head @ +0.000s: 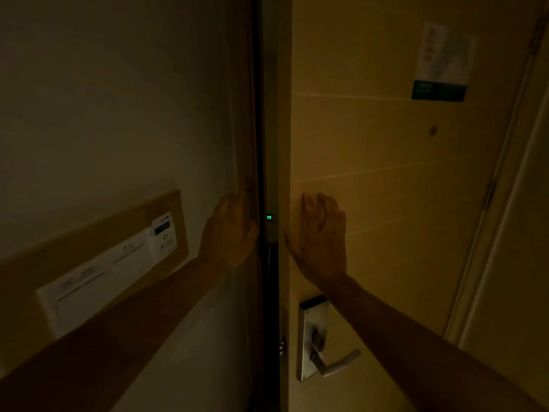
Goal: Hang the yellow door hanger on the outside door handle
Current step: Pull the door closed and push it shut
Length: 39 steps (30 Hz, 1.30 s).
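Observation:
The scene is dim. A wooden door (386,162) fills the right half, standing slightly ajar with a dark gap at its left edge. My right hand (320,239) lies flat on the door near that edge, fingers spread, holding nothing. My left hand (231,230) rests on the door frame (243,114) left of the gap, also holding nothing. Below my right hand sits a metal lock plate with a lever handle (329,364) on the inner side of the door. No yellow door hanger is visible, and the outside handle is hidden behind the door.
A wall panel with switches and a small thermostat (163,236) is mounted at the left. A notice sheet with a dark sign (442,63) hangs high on the door, above a peephole (433,130). A small green light (269,217) glows in the gap. Door hinges (488,193) run along the right.

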Motion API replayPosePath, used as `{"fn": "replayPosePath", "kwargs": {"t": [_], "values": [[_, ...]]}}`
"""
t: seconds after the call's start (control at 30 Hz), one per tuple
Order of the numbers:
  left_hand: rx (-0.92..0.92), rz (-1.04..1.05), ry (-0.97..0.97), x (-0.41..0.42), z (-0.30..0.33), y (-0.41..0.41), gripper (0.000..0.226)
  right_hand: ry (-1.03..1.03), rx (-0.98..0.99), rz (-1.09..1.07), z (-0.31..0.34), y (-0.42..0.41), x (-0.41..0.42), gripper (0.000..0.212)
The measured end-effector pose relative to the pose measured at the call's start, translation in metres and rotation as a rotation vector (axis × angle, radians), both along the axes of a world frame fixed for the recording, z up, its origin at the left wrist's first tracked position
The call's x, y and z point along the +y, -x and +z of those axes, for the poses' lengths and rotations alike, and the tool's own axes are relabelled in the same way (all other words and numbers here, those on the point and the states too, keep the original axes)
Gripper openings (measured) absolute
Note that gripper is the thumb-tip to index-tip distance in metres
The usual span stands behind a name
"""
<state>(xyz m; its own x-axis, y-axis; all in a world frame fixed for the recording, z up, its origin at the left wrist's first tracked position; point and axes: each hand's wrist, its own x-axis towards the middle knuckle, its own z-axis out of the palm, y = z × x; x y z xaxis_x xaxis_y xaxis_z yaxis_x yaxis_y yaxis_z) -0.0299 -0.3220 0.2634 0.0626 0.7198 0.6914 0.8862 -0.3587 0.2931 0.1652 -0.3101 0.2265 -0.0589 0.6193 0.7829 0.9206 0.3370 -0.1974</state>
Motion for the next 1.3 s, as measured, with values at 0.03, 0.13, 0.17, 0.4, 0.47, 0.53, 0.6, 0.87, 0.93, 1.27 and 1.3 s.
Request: {"fn": "replayPosePath", "kwargs": {"t": [0.03, 0.13, 0.17, 0.4, 0.47, 0.53, 0.6, 0.87, 0.93, 1.27, 1.3], "values": [[0.005, -0.005, -0.005, 0.006, -0.002, 0.002, 0.066, 0.018, 0.006, 0.016, -0.002, -0.001, 0.007, 0.08], [-0.056, -0.03, -0.017, 0.025, -0.009, 0.001, 0.061, 0.05, -0.002, 0.062, -0.01, -0.008, 0.027, 0.077], [-0.085, -0.036, -0.016, 0.032, -0.011, -0.001, 0.058, 0.069, -0.02, 0.057, -0.013, -0.012, 0.035, 0.077], [-0.116, 0.037, 0.02, 0.095, -0.035, -0.036, 0.045, 0.103, -0.148, 0.08, -0.036, -0.042, 0.106, 0.073], [-0.137, 0.055, 0.004, 0.103, -0.038, -0.037, 0.05, 0.108, -0.204, 0.087, -0.04, -0.041, 0.114, 0.069], [-0.178, 0.13, -0.003, 0.124, -0.045, -0.048, 0.055, 0.133, -0.241, 0.123, -0.046, -0.049, 0.14, 0.063], [-0.214, 0.216, 0.049, 0.138, -0.05, -0.053, 0.057, 0.129, -0.238, 0.188, -0.051, -0.052, 0.158, 0.058], [0.165, 0.371, 0.043, 0.178, -0.099, -0.058, 0.044, 0.129, -0.262, 0.386, -0.1, -0.052, 0.219, 0.048], [0.222, 0.286, 0.068, 0.189, -0.117, -0.06, 0.047, 0.158, -0.281, 0.417, -0.117, -0.045, 0.232, 0.047], [0.386, 0.133, 0.203, 0.251, -0.174, -0.068, 0.055, 0.283, -0.329, 0.385, -0.145, -0.051, 0.275, 0.049], [0.391, 0.138, 0.204, 0.26, -0.175, -0.067, 0.056, 0.294, -0.336, 0.376, -0.146, -0.052, 0.28, 0.05]]}}
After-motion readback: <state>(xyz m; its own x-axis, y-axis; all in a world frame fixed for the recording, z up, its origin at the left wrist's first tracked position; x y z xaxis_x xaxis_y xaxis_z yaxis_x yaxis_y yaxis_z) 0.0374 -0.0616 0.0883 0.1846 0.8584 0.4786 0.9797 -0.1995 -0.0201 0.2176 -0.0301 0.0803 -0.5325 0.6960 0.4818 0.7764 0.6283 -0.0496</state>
